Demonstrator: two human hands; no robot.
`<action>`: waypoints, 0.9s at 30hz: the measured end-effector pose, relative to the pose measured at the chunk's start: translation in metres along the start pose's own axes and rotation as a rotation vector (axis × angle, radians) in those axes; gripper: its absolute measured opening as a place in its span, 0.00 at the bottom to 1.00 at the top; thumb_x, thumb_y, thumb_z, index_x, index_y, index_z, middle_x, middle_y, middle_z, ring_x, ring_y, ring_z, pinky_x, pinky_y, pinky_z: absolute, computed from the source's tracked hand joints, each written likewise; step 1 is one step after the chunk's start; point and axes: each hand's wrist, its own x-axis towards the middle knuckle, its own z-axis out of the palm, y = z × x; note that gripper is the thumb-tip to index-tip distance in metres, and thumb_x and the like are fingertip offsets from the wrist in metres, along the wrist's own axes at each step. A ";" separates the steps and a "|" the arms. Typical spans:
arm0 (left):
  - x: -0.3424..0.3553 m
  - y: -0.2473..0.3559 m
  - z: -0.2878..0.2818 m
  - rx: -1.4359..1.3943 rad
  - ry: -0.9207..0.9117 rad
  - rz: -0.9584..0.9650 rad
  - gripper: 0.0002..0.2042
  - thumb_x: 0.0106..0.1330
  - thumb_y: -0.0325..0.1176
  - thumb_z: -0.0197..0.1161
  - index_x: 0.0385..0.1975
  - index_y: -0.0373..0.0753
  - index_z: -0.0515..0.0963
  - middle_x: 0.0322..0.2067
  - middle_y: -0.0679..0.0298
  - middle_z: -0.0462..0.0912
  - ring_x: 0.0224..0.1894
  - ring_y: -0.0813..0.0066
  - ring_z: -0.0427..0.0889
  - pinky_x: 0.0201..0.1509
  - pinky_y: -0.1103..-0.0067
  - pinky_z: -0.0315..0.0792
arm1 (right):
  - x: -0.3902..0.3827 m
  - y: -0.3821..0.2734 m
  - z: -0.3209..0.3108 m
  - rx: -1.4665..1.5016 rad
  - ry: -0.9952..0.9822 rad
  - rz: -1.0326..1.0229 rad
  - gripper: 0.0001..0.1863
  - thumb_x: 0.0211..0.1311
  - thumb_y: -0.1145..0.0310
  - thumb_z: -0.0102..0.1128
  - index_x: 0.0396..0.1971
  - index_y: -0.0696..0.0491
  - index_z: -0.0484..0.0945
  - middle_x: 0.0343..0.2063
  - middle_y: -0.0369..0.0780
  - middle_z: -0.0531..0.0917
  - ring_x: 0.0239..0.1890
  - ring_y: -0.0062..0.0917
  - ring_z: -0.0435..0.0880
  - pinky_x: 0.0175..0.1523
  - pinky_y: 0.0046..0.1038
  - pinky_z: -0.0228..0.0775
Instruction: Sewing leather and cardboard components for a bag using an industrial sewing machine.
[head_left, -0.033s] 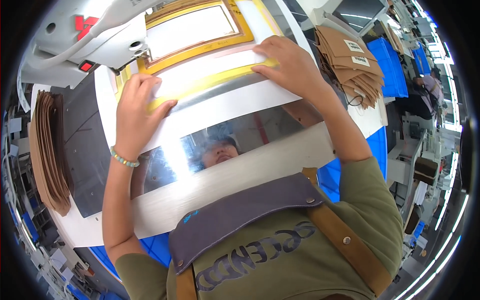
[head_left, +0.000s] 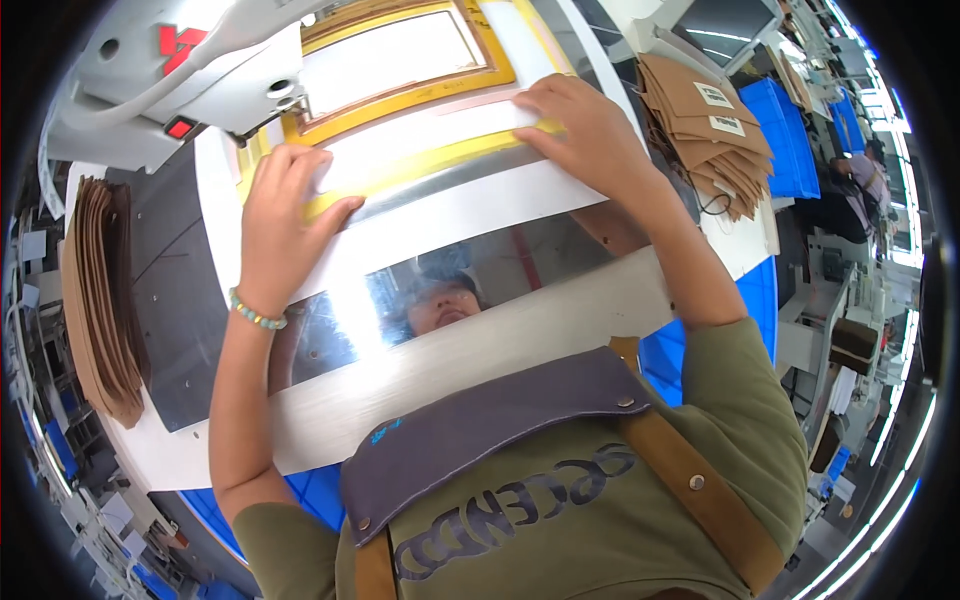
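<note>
My left hand [head_left: 300,210] grips the left part of a white template [head_left: 420,135] edged with a yellow strip [head_left: 390,175], thumb at the near edge and fingers curled over it. My right hand [head_left: 570,135] pinches the same template toward its right end. An inner yellow frame [head_left: 410,95] with a white opening sits at its far side. The white sewing machine head [head_left: 150,90] reaches over the template's left part, with its needle area near the inner frame. Under the template are a white sheet and a shiny metal plate [head_left: 520,260], which shows a reflected face.
A stack of brown pieces [head_left: 100,300] lies at the left, another brown pile [head_left: 705,140] at the right. Blue bins [head_left: 785,140] stand beyond and below the white table edge [head_left: 750,240]. A screen [head_left: 705,30] is at the back right. A person [head_left: 865,180] is at the far right.
The scene sits slightly to the right in the view compared with before. Both my hands keep their hold on the template, with no clear change.
</note>
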 end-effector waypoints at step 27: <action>-0.014 0.003 -0.018 0.173 -0.095 -0.185 0.24 0.56 0.43 0.83 0.45 0.34 0.83 0.36 0.61 0.79 0.41 0.65 0.80 0.46 0.70 0.77 | -0.005 -0.016 0.001 -0.139 0.041 0.130 0.17 0.73 0.63 0.65 0.55 0.55 0.83 0.52 0.46 0.88 0.52 0.43 0.88 0.55 0.39 0.82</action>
